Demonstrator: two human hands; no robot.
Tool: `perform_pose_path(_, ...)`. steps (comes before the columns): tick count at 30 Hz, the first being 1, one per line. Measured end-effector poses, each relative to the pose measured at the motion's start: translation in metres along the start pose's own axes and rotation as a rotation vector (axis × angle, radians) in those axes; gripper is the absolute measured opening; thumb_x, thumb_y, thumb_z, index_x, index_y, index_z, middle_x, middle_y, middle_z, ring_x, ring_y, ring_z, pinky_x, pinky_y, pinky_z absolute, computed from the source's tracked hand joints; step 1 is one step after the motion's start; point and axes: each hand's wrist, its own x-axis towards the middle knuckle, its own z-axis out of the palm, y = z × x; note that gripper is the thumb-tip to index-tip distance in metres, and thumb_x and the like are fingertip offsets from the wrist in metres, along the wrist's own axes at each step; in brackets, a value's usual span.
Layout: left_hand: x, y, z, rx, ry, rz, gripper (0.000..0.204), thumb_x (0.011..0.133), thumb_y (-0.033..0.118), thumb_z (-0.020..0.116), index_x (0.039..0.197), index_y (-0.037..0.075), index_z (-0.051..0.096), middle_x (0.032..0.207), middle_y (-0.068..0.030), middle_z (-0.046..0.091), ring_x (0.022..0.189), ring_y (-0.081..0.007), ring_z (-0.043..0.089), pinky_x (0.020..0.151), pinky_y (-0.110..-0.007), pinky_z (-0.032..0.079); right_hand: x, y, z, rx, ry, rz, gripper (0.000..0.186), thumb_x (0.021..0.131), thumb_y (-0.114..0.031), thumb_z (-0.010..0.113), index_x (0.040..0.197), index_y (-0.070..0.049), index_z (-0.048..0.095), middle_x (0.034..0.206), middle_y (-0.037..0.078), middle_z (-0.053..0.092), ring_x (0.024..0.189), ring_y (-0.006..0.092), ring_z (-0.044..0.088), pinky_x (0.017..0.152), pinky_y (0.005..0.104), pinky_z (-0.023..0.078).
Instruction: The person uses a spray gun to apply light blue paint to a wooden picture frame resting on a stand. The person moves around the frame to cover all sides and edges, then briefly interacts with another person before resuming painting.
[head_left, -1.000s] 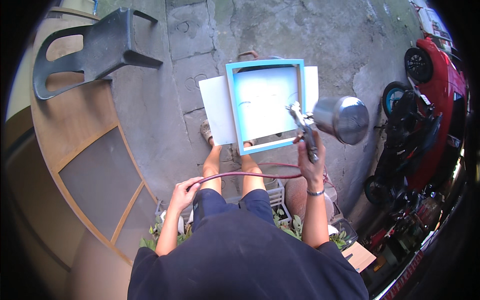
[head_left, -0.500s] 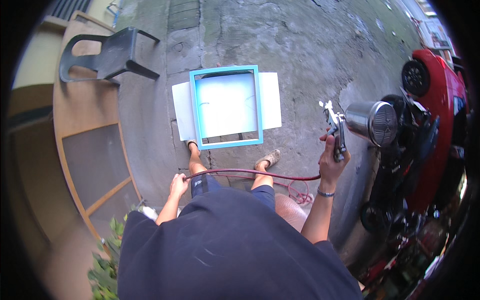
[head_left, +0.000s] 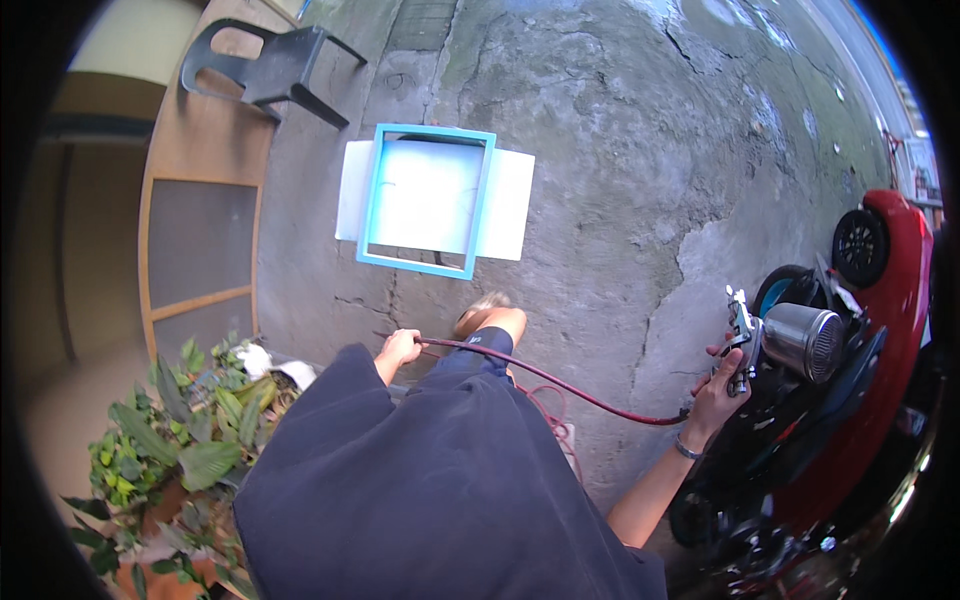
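Note:
My right hand (head_left: 717,397) is wrapped around the handle of a metal spray gun (head_left: 740,335), whose silver cup (head_left: 800,340) sticks out to the right. A dark red air hose (head_left: 560,386) runs from the bottom of the gun across my body. My left hand (head_left: 403,346) grips that hose near my thigh. Ahead of me a light blue rectangular frame (head_left: 415,266) stands over a white sheet (head_left: 508,205). The sheet shows a blue tint along the frame's inner left side. Both hands are apart from the frame.
A dark plastic chair (head_left: 265,65) stands far left beside a wood-framed screen panel (head_left: 205,245). Leafy plants (head_left: 190,440) are at my lower left. A motorcycle (head_left: 800,420) and a red car (head_left: 895,260) line the right. Cracked concrete (head_left: 590,220) lies between; loose hose coils near my legs.
My right hand has carried the spray gun right and downward in view, farther from the frame. The view has shifted, showing more plants at lower left. My left hand still holds the hose.

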Motion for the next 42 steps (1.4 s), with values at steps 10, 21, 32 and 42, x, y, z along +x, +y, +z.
perform_pose_path(10, 0.036, 0.080, 0.079, -0.031, 0.034, -0.388, 0.039, 0.088, 0.045, 0.070, 0.111, 0.014, 0.074, 0.114, -0.0156, 0.071, 0.121, -0.0329, 0.061, 0.100, -0.044, 0.050, 0.183, 0.021, 0.035, -0.120, -0.320, -0.098, 0.039, 0.106, -0.030, 0.056, 0.122, 0.004, 0.066, 0.093, 0.011, 0.072, 0.043, 0.0036, 0.048, 0.036, 0.0210, 0.030)
perform_pose_path(21, 0.046, 0.275, 0.094, -0.460, 0.184, -0.588, 0.037, 0.085, 0.043, 0.077, 0.104, 0.012, 0.069, 0.120, -0.0143, 0.065, 0.124, -0.0326, 0.056, 0.102, -0.045, 0.046, 0.425, -0.037, 0.176, -0.111, -0.696, -0.340, 0.040, 0.107, -0.030, 0.054, 0.123, 0.005, 0.065, 0.093, 0.010, 0.072, 0.042, 0.0037, 0.046, 0.036, 0.0218, 0.031)
perform_pose_path(32, 0.143, 0.564, 0.117, -1.028, 0.479, -0.597, 0.027, 0.082, 0.032, 0.080, 0.095, 0.011, 0.070, 0.108, -0.0176, 0.065, 0.106, -0.0382, 0.061, 0.092, -0.047, 0.049, 0.624, -0.082, 0.358, -0.068, -1.129, -0.719, 0.037, 0.106, -0.029, 0.055, 0.119, 0.004, 0.067, 0.090, 0.008, 0.074, 0.040, 0.0039, 0.042, 0.038, 0.0241, 0.026)
perform_pose_path(42, 0.230, 0.791, 0.104, -1.503, 0.404, -0.617, 0.047, 0.093, 0.051, 0.063, 0.108, 0.007, 0.072, 0.109, -0.0234, 0.071, 0.108, -0.0428, 0.066, 0.090, -0.050, 0.051, 0.645, -0.137, 0.555, -0.035, -1.517, -0.799, 0.032, 0.104, -0.029, 0.060, 0.108, 0.000, 0.074, 0.087, 0.003, 0.074, 0.047, 0.0001, 0.039, 0.041, 0.0226, 0.026)
